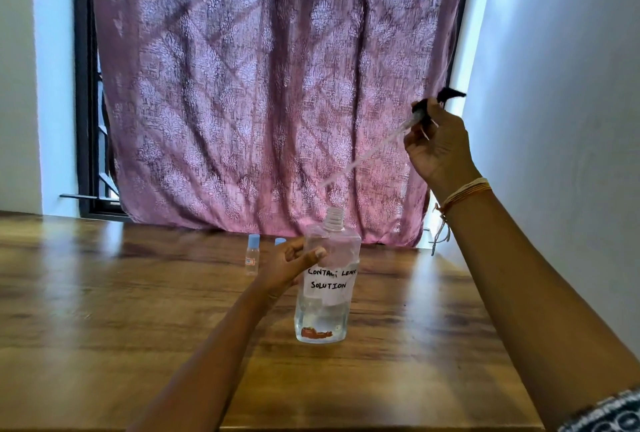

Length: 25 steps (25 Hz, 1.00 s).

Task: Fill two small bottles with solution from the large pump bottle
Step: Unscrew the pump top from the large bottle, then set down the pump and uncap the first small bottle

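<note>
The left hand [289, 267] wraps the big bottle [325, 279] to steady it on the surface [104, 293]. The right hand [438, 144] pinches the pump [424, 113] lifted clear, leaving the neck open; one small bottle [252, 259] waits behind, capped.

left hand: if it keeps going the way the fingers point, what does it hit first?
The left hand points right, and its thumb already rests on the large bottle, so the bottle is first. The capped small bottle stands off to its left, out of that line. How far the fingers wrap behind is hidden.
</note>
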Available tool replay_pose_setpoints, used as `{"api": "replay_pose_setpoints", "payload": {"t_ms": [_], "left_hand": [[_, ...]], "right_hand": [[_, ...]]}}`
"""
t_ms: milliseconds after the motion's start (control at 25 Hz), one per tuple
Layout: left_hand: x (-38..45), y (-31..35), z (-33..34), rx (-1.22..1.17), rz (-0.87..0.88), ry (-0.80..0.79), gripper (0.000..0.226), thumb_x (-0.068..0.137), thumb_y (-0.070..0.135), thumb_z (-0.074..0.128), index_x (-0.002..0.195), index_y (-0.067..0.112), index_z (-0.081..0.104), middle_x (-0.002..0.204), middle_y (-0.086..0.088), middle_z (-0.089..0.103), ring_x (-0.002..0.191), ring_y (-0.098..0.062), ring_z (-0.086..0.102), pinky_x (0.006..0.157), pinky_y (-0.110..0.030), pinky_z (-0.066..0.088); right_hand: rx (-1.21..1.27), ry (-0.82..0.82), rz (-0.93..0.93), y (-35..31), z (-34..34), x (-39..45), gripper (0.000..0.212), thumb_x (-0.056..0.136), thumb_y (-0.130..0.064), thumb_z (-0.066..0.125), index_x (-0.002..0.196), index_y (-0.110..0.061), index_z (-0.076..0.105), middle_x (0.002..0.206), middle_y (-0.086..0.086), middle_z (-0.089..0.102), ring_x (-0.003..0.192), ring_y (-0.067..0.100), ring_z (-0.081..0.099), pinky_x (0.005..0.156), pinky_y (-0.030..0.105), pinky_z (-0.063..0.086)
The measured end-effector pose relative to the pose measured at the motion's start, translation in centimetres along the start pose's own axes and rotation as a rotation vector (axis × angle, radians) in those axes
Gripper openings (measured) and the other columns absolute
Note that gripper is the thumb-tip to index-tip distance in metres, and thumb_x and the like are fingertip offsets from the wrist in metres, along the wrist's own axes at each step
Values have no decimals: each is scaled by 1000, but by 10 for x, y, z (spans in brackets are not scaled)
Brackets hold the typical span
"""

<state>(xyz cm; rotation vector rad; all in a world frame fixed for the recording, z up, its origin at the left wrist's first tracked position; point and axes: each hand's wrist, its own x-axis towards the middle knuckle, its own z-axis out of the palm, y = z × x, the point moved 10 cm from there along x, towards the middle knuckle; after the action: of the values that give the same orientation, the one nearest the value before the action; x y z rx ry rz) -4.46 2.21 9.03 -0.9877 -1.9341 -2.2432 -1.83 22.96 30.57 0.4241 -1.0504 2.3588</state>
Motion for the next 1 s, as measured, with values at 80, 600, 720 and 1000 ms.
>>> {"api": "replay_pose_setpoints", "payload": {"t_ms": [80, 600, 720, 1000], "left_hand": [[-1, 0, 0, 3, -5, -1, 65, 57, 63, 80, 107, 22, 71, 111, -9, 73, 106, -28, 69, 92, -54, 52], [-1, -6, -1, -27, -60, -8, 75, 52, 63, 83, 114, 23, 67, 120, -8, 70, 114, -31, 65, 93, -51, 52], [-2, -7, 3, -27, -73, -22, 75, 48, 64, 84, 109, 25, 69, 116, -6, 72, 110, -27, 67, 86, -44, 56], [-3, -9, 7, -43, -80, -42, 73, 51, 64, 83, 112, 27, 68, 126, -8, 67, 120, -30, 61, 99, -55, 48]], "right_hand": [[58, 17, 13, 5, -9, -1, 11, 93, -10, 59, 82, -8, 61, 77, 6, 62, 63, 14, 56, 53, 22, 45], [-170, 300, 74, 100, -171, -78, 22, 83, 12, 64, 82, -9, 58, 92, 17, 61, 80, 30, 66, 78, 39, 60], [-518, 458, 50, 93, -223, -94, 18, 77, 4, 74, 75, -10, 62, 90, 22, 67, 81, 30, 67, 75, 37, 62], [-1336, 352, 309, 76, -263, -108, 24, 64, -11, 82, 71, -14, 59, 69, 5, 68, 62, 20, 65, 58, 31, 54]]}}
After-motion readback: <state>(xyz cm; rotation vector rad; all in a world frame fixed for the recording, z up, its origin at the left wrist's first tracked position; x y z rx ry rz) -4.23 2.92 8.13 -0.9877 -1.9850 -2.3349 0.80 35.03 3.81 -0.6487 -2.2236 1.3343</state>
